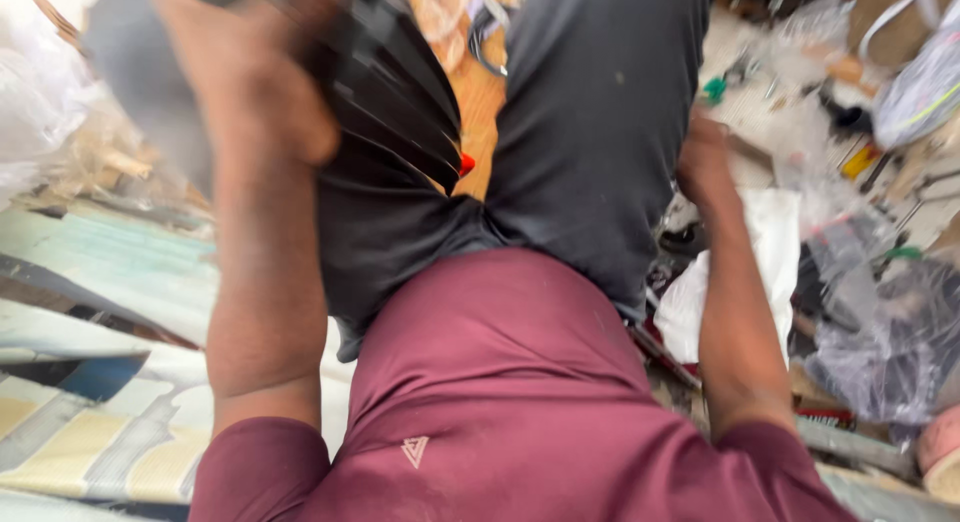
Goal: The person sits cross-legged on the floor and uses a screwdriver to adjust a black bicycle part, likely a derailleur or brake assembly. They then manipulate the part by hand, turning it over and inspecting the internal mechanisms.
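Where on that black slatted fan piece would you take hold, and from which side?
Probably the upper end of the fan piece, where the slats bunch together under the left hand, coming from the left. The slats splay apart toward the red tip, so that end looks too loose for a firm grip. Blur hides exactly how the fingers sit.

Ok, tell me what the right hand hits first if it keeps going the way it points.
Probably the littered floor just past it. The right hand points up the picture, beside the dark trouser leg, toward small scattered bits and a green thing. The picture is blurred and depth is unclear, so this is only likely.
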